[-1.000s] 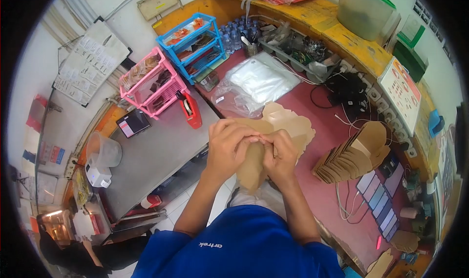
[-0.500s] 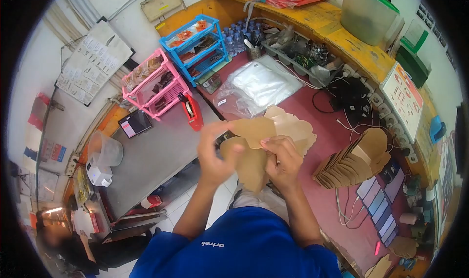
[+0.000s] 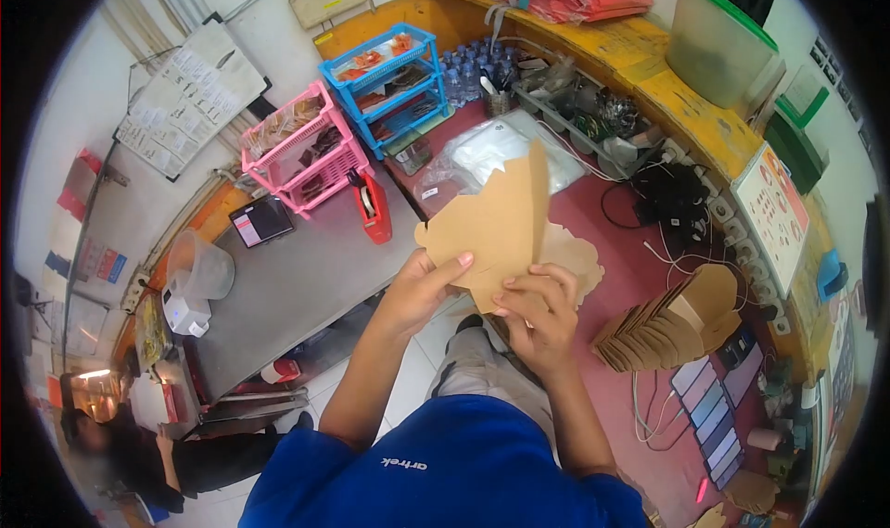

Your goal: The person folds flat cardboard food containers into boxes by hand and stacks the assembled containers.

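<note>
Both my hands hold a brown cardboard piece with scalloped edges, raised in front of me and partly folded. My left hand pinches its lower left edge, thumb on the face. My right hand grips the lower right part, its fingers curled. Behind it, flat brown cardboard lies on the red table. To the right stands a stack of nested brown cardboard pieces. Clear plastic bags lie beyond the raised piece.
Pink baskets, a blue rack and a red tape dispenser stand ahead on the left. Black cables lie at the right back, several phones at the right. Another person is at lower left.
The cardboard has been lifted and turned, so a broad face now shows. My left hand, apart from it half a second ago, has taken hold of its left edge. The view has shifted slightly.
</note>
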The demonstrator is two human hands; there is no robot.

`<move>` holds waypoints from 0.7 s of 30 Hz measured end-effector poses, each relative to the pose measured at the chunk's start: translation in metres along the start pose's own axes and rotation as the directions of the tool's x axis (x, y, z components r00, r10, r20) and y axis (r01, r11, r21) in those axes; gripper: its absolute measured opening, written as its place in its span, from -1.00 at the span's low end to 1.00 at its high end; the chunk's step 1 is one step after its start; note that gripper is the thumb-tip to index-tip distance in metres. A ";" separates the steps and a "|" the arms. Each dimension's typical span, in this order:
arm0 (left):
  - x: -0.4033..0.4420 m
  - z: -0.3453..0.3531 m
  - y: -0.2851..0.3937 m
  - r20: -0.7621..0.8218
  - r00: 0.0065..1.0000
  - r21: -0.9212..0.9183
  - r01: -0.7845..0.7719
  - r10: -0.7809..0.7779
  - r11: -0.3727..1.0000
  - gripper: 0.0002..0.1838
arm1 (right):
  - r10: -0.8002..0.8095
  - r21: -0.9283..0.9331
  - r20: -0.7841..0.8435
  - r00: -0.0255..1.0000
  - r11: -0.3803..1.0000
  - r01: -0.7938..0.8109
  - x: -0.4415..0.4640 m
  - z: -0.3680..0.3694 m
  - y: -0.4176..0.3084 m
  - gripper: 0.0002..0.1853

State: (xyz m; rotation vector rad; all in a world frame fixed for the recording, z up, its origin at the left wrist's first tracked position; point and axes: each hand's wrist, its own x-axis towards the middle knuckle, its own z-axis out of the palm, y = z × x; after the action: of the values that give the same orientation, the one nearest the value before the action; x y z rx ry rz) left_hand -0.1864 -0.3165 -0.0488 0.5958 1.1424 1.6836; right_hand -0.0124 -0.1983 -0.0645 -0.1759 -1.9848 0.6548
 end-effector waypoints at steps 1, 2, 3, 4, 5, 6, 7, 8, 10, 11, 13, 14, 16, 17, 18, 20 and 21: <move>-0.003 0.004 0.002 0.011 1.000 -0.057 -0.020 0.021 0.998 -0.58 | 0.041 -0.015 -0.045 0.998 0.999 -0.041 0.000 0.000 -0.004 -0.82; -0.006 0.010 0.003 0.016 1.000 -0.055 -0.011 0.012 0.998 -0.58 | 0.049 -0.019 -0.049 0.998 0.999 -0.050 0.001 -0.003 -0.009 -0.82; -0.008 0.017 0.005 -0.054 0.998 -0.043 -0.023 0.020 0.999 -0.58 | 0.165 -0.030 -0.042 0.985 0.986 -0.166 0.006 -0.006 -0.013 -0.85; -0.009 0.023 0.007 -0.121 0.992 -0.031 -0.036 0.032 0.999 -0.57 | 0.277 -0.041 -0.036 0.960 0.960 -0.279 0.011 -0.010 -0.016 -0.87; -0.011 0.029 0.007 -0.112 0.993 -0.029 -0.030 0.026 0.999 -0.57 | 0.282 -0.047 -0.045 0.959 0.958 -0.284 0.015 -0.012 -0.019 -0.87; -0.011 0.034 0.007 -0.115 0.992 -0.001 -0.055 0.054 0.999 -0.57 | 0.360 0.052 -0.034 0.932 0.932 -0.358 0.019 -0.013 -0.020 -0.89; -0.010 0.038 0.008 -0.116 0.990 0.026 -0.080 0.083 0.996 -0.56 | 0.432 0.149 -0.015 0.902 0.893 -0.426 0.023 -0.015 -0.022 -0.91; -0.009 0.043 0.010 -0.106 0.991 0.025 -0.077 0.080 0.997 -0.56 | 0.434 0.142 -0.024 0.900 0.893 -0.427 0.027 -0.019 -0.023 -0.91; -0.008 0.049 0.013 -0.131 0.987 0.000 -0.096 0.095 0.995 -0.57 | 0.395 0.121 -0.003 0.919 0.912 -0.392 0.034 -0.023 -0.025 -0.92; -0.008 0.051 0.012 -0.126 0.988 0.002 -0.092 0.092 0.996 -0.57 | 0.398 0.119 -0.009 0.917 0.911 -0.394 0.034 -0.024 -0.024 -0.92; -0.007 0.056 0.009 -0.163 0.976 0.039 -0.140 0.144 0.989 -0.57 | 0.416 0.150 -0.033 0.909 0.901 -0.407 0.034 -0.023 -0.019 -0.92; -0.005 0.058 0.007 -0.156 0.977 0.041 -0.141 0.146 0.989 -0.57 | 0.414 0.148 -0.040 0.910 0.903 -0.404 0.036 -0.024 -0.019 -0.92; -0.004 0.060 0.001 -0.174 0.952 0.074 -0.244 0.253 0.967 -0.59 | 0.407 0.112 -0.047 0.912 0.910 -0.400 0.038 -0.026 -0.021 -0.92; -0.005 0.061 0.000 -0.169 0.953 0.074 -0.244 0.253 0.967 -0.59 | 0.407 0.110 -0.052 0.912 0.910 -0.400 0.039 -0.027 -0.021 -0.92; -0.005 0.062 0.000 -0.164 0.947 0.088 -0.265 0.277 0.960 -0.60 | 0.398 0.090 -0.039 0.916 0.915 -0.394 0.040 -0.028 -0.021 -0.91; -0.003 0.065 0.000 -0.149 0.941 0.103 -0.291 0.304 0.951 -0.60 | 0.386 0.067 -0.036 0.922 0.921 -0.383 0.042 -0.029 -0.019 -0.91; -0.004 0.065 0.000 -0.150 0.939 0.099 -0.296 0.308 0.950 -0.61 | 0.409 0.108 -0.023 0.912 0.908 -0.404 0.041 -0.030 -0.018 -0.90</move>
State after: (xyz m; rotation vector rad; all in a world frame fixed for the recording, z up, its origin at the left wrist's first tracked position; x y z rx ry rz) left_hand -0.1328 -0.2929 -0.0200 0.7202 1.2867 1.9888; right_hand -0.0041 -0.1870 -0.0128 -0.5497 -1.8786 1.0071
